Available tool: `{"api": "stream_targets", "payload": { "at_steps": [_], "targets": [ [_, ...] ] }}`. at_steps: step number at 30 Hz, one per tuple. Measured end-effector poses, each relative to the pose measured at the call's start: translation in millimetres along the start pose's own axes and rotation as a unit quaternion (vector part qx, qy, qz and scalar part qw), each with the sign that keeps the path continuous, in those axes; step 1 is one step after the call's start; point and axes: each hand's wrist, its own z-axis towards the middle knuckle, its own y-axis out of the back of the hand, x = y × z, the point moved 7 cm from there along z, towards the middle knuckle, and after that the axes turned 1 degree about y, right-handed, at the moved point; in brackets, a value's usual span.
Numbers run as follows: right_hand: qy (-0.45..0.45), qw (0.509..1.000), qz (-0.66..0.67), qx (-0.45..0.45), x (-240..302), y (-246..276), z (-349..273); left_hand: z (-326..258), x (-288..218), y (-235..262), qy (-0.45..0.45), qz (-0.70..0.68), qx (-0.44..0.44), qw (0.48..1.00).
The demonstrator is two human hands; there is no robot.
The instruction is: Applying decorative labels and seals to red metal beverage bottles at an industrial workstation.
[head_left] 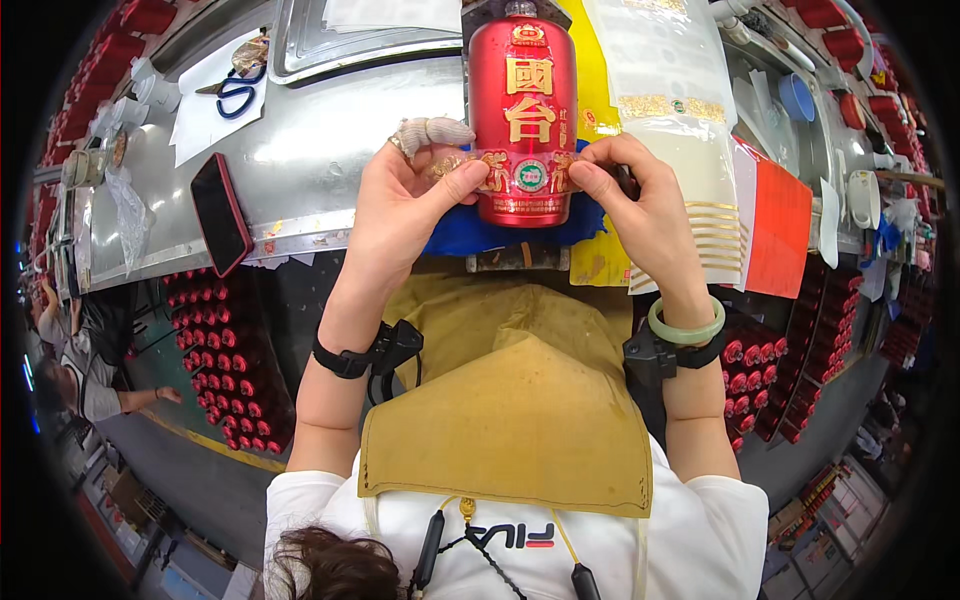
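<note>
A red bottle [527, 75] with raised gold lettering lies at the bench edge in front of me, its neck pointing away. Across its lower part runs a clear decal strip [506, 172] with gold figures and a round green emblem. My left hand [415, 190] pinches the strip's left end between thumb and fingers; pale finger covers sit on some fingertips. At the strip's other end, my right hand [635, 195] pinches it with thumb and forefinger against the bottle's side. A blue cloth [460, 232] is spread beneath the bottle.
Right of the bottle lie a long decal sheet [665, 60], a yellow sheet [600, 255] and an orange-red sheet [780, 225]. To the left are a phone [221, 215], scissors [236, 92] and a metal tray [290, 65]. Red bottles [225, 360] stand in rows below the bench.
</note>
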Motion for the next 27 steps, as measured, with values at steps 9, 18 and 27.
{"api": "stream_targets", "payload": {
  "at_steps": [9, 18, 27],
  "targets": [
    [-0.022, 0.991, 0.076, -0.111, -12, 39, 7, 6, -2, 0, -0.01, 0.016, -0.01, 1.0],
    [0.026, 0.993, 0.003, -0.119, 11, 17, -1, 11, 9, 9, 0.004, -0.027, -0.002, 1.0],
    [0.156, 0.974, -0.16, -0.021, 37, -3, -13, -40, -12, -22, -0.366, 0.446, -0.063, 0.814]
  ]
}}
